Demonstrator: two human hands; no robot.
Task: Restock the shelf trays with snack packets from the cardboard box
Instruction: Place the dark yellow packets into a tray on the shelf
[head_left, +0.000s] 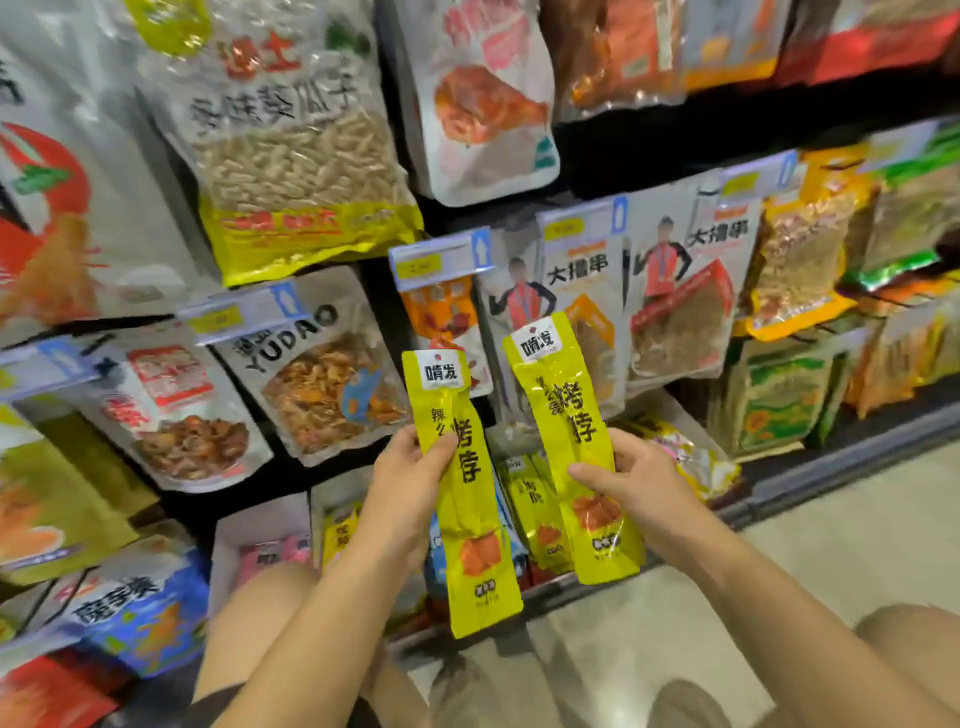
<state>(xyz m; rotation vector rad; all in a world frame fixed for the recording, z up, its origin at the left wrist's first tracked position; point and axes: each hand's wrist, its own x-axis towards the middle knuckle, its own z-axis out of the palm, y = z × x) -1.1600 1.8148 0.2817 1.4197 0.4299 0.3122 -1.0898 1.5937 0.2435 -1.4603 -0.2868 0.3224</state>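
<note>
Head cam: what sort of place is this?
Probably a shop's snack aisle: sealed snack bags like the YUDAO bag hang in rows, price-tag holders sit above them; the left hand grips one yellow packet, the right hand another.

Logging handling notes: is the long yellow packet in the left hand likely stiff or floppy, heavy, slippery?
Probably fairly stiff: the yellow packet stands straight above and below the left hand, which grips only its middle. Likely light, as a thumb-and-finger grip holds it. Its glossy film may be slippery.
</note>
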